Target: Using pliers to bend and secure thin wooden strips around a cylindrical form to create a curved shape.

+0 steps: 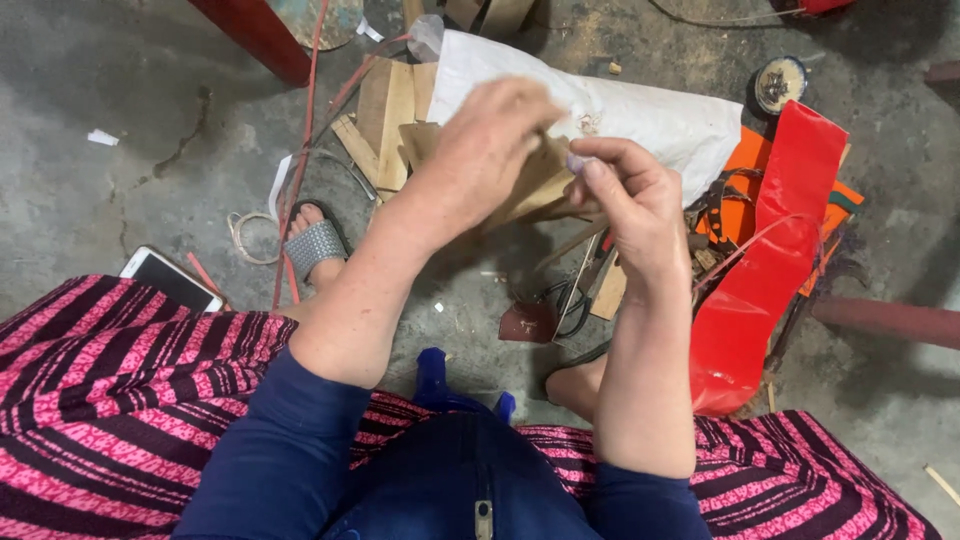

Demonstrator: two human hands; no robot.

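Both of my hands are raised in front of me over the concrete floor. My left hand (490, 145) has its fingers pinched together near the fingertips of my right hand (630, 200). Between them is a thin tan strip or stick (575, 243) that slants down toward the floor; my right hand's thumb and forefinger pinch its upper end. What exactly my left fingers grip is hidden behind the hand. Under the hands lie brown card pieces (540, 180) and a white sack (640, 115).
A red plastic sheet (770, 260) lies on the right over orange card (750, 160). Wooden slats (385, 120), a small dark red piece (527, 322), scissors (572, 305), a phone (170, 280), a wire ring (245, 240) and my sandalled foot (315, 245) are on the floor. A blue object (435, 380) stands between my knees.
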